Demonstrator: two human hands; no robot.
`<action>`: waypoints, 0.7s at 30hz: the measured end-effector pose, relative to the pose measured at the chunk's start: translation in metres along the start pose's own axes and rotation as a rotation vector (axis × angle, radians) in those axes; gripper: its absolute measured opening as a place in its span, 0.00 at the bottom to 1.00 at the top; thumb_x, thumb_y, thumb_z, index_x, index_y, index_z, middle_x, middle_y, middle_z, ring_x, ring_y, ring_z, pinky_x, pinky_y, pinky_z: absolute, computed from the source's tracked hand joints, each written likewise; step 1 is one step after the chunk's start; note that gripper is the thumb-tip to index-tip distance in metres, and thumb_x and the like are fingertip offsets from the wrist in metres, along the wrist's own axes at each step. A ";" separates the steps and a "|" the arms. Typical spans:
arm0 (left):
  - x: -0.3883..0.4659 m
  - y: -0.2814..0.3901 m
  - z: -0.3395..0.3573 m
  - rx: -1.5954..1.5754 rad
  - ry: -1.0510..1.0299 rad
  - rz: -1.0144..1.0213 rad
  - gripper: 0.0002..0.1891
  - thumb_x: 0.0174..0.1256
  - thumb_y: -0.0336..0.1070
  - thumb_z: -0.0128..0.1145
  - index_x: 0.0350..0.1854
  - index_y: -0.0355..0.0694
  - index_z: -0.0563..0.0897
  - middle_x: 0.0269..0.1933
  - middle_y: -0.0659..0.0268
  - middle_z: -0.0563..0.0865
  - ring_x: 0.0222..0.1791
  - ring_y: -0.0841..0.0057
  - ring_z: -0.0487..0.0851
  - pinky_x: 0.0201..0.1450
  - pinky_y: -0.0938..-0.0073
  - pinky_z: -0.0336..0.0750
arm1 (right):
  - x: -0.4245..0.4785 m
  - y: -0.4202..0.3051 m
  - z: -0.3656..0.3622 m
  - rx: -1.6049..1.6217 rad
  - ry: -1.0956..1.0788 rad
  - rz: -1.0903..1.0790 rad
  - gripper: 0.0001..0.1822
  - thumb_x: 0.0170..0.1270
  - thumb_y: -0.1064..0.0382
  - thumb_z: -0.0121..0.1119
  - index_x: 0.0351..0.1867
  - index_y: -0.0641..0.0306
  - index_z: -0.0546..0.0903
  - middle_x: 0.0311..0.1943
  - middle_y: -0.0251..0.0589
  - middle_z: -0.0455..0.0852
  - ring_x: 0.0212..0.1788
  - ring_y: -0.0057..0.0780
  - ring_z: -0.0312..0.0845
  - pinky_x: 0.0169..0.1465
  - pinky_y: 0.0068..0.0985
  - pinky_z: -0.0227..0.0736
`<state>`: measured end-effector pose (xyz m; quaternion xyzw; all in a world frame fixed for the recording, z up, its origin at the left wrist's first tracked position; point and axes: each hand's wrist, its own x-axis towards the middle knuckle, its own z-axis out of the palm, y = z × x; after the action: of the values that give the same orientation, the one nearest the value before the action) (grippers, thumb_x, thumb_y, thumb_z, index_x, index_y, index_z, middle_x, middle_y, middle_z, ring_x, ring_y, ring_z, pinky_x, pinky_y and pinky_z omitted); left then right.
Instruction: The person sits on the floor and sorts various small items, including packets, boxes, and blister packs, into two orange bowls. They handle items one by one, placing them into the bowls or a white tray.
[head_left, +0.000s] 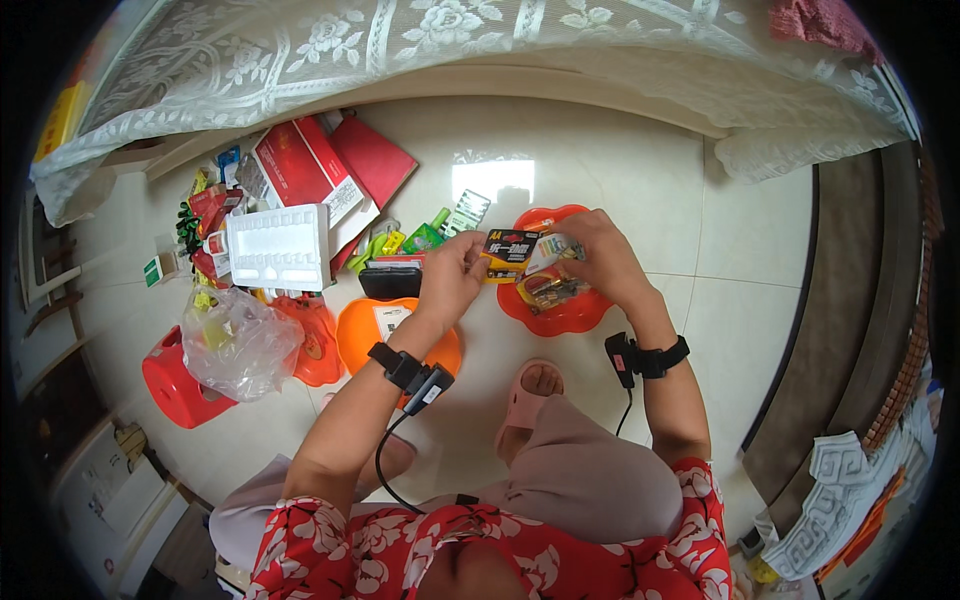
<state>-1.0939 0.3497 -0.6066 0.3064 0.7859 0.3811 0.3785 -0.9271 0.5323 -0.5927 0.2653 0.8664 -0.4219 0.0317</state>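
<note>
My left hand grips the left edge of a black and yellow AA battery package. In my right hand is a white card-backed pack with clear plastic, its left edge touching or overlapping the battery package. Both are held above a red scalloped plastic dish. Inside the dish lie another battery pack and an orange item, partly covered by my right hand. An orange plastic dish stands left of my left forearm, with a white printed card in it.
To the left lie a white plastic tray, red folders, a black case, a green packet, a clear plastic bag and a red plastic stool. A lace cloth hangs along the far side. Cables run from both wrist straps.
</note>
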 end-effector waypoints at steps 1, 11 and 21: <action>-0.001 -0.001 0.001 0.033 0.000 -0.004 0.15 0.60 0.19 0.63 0.50 0.32 0.81 0.36 0.59 0.87 0.34 0.76 0.85 0.40 0.78 0.81 | 0.000 -0.002 0.000 0.043 0.017 0.012 0.21 0.50 0.69 0.71 0.49 0.60 0.85 0.50 0.41 0.85 0.57 0.41 0.75 0.60 0.34 0.74; 0.007 -0.008 0.018 0.114 -0.086 0.023 0.17 0.65 0.22 0.57 0.56 0.36 0.82 0.43 0.54 0.89 0.38 0.70 0.89 0.43 0.74 0.81 | 0.001 0.006 0.005 0.063 0.119 -0.023 0.20 0.54 0.70 0.71 0.51 0.61 0.83 0.48 0.44 0.85 0.51 0.41 0.78 0.51 0.32 0.77; 0.024 -0.007 0.042 0.111 -0.073 0.113 0.17 0.66 0.20 0.54 0.56 0.39 0.80 0.43 0.53 0.89 0.43 0.56 0.88 0.45 0.66 0.81 | 0.004 0.013 0.016 0.080 0.095 -0.005 0.17 0.56 0.66 0.70 0.49 0.60 0.84 0.50 0.43 0.85 0.57 0.42 0.77 0.58 0.35 0.75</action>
<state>-1.0733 0.3796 -0.6391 0.3845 0.7730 0.3459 0.3674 -0.9269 0.5286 -0.6130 0.2839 0.8501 -0.4431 -0.0210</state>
